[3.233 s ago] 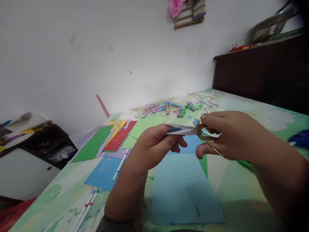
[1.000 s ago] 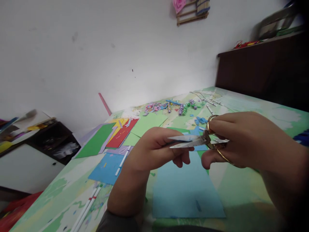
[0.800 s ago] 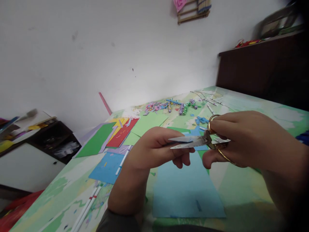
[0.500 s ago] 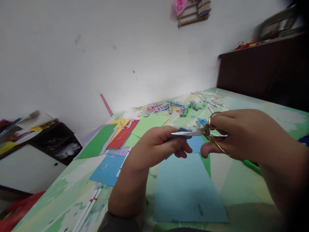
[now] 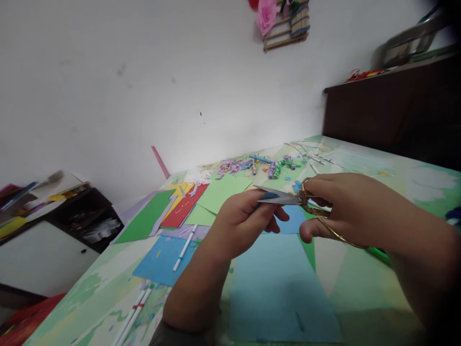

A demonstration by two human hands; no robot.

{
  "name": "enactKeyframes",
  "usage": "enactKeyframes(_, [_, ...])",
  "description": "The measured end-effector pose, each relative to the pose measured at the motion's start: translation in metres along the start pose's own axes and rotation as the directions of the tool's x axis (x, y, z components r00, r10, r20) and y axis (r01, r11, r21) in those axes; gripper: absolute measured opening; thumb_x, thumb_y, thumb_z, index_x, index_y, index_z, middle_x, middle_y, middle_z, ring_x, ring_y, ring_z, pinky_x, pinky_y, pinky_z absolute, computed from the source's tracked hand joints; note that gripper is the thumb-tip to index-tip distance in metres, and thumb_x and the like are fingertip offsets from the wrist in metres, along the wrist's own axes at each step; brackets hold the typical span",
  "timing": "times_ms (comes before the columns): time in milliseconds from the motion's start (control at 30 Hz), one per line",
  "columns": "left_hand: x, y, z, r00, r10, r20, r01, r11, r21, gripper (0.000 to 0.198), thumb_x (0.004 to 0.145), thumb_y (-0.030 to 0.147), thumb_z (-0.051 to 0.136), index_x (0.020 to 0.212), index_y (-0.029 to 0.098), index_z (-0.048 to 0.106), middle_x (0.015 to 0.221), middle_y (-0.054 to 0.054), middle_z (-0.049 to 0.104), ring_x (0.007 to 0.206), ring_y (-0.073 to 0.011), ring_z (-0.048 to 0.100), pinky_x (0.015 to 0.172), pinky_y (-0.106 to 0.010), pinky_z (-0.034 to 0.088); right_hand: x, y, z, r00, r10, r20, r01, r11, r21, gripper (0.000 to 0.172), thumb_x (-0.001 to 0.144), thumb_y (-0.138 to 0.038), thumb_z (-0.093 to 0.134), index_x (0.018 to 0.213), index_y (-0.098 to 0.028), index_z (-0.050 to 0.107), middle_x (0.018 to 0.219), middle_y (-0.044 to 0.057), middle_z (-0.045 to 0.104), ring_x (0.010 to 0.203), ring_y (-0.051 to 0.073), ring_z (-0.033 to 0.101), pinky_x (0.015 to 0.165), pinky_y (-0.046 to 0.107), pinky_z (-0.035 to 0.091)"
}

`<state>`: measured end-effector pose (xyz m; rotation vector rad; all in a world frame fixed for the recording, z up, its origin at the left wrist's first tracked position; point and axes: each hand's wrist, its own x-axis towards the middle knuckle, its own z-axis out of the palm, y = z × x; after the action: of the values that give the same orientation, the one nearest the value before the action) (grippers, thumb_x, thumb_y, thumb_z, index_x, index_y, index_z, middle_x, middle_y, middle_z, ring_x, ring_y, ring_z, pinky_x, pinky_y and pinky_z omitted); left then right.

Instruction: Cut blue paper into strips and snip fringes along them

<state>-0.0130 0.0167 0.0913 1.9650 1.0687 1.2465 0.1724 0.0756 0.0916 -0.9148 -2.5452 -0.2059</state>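
Note:
My right hand (image 5: 345, 206) is closed around the gold handles of a pair of scissors (image 5: 284, 198), whose blades point left and stand apart. Between the blades shows a small piece of dark blue paper (image 5: 269, 195), pinched by the thumb and fingers of my left hand (image 5: 248, 216). Much of that paper is hidden behind the fingers. Beneath both hands lies a large light blue sheet (image 5: 277, 288), with a smaller blue sheet (image 5: 292, 218) beyond it.
Coloured sheets, among them a red sheet (image 5: 183, 206) and a green sheet (image 5: 146, 218), lie at the left. Rolled paper pieces and scraps (image 5: 236, 166) sit near the wall. White sticks (image 5: 134, 317) rest at the front left. A dark cabinet (image 5: 389, 110) stands at the right.
The scissor blades have opened from nearly closed and now straddle the blue paper. Both hands sit slightly lower in view, and the whole view has shifted a little.

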Motion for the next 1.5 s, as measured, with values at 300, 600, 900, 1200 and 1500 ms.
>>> enactKeyframes(300, [-0.0005, 0.0004, 0.0017, 0.993, 0.111, 0.035, -0.115, 0.981, 0.157, 0.021, 0.081, 0.012, 0.041, 0.07, 0.013, 0.059, 0.068, -0.002, 0.062, 0.051, -0.006, 0.055, 0.048, -0.017, 0.045, -0.0028, -0.0019, 0.0, 1.0, -0.002, -0.001, 0.002, 1.0, 0.015, 0.047, 0.064, -0.067, 0.047, 0.062, -0.021, 0.044, 0.059, 0.001, 0.051, 0.051, 0.014, 0.042, 0.046, 0.024, 0.024])
enactKeyframes(600, [-0.003, 0.0023, 0.0022, 0.989, 0.149, 0.007, -0.148, 0.969, 0.198, 0.022, 0.078, 0.011, 0.04, 0.069, 0.014, 0.059, 0.067, -0.002, 0.062, 0.053, -0.0076, 0.056, 0.05, -0.019, 0.047, -0.0047, -0.0047, -0.0032, 1.0, -0.023, 0.002, 0.023, 0.996, 0.084, 0.05, 0.062, -0.069, 0.047, 0.068, -0.02, 0.049, 0.064, 0.002, 0.053, 0.055, 0.016, 0.045, 0.048, 0.025, 0.027])
enactKeyframes(900, [-0.0044, 0.0008, 0.0015, 0.975, 0.221, 0.008, -0.211, 0.923, 0.322, 0.022, 0.077, 0.012, 0.041, 0.073, 0.015, 0.062, 0.067, -0.003, 0.064, 0.058, -0.0101, 0.058, 0.054, -0.021, 0.048, -0.0044, -0.0053, -0.0055, 0.998, -0.06, 0.009, 0.059, 0.993, 0.101, 0.046, 0.063, -0.066, 0.049, 0.066, -0.02, 0.048, 0.062, 0.002, 0.052, 0.054, 0.016, 0.045, 0.047, 0.024, 0.026])
enactKeyframes(1200, [-0.0056, 0.0021, 0.0009, 0.957, 0.289, -0.005, -0.269, 0.897, 0.352, 0.022, 0.077, 0.01, 0.043, 0.072, 0.016, 0.063, 0.069, -0.001, 0.066, 0.062, -0.0102, 0.06, 0.057, -0.021, 0.049, -0.0078, -0.0088, -0.0034, 0.998, -0.031, -0.054, 0.032, 0.999, 0.02, 0.053, 0.061, -0.072, 0.045, 0.066, -0.02, 0.048, 0.062, 0.003, 0.053, 0.054, 0.016, 0.045, 0.047, 0.025, 0.025])
enactKeyframes(1500, [-0.0076, -0.0001, 0.0042, 0.945, 0.323, -0.049, -0.279, 0.877, 0.392, 0.021, 0.078, 0.012, 0.043, 0.071, 0.018, 0.062, 0.07, -0.002, 0.066, 0.064, -0.011, 0.06, 0.055, -0.021, 0.048, -0.0072, -0.0079, -0.0027, 0.996, -0.066, -0.053, 0.068, 0.997, 0.029, 0.053, 0.062, -0.073, 0.042, 0.064, -0.02, 0.047, 0.059, 0.002, 0.052, 0.05, 0.014, 0.043, 0.046, 0.024, 0.023])
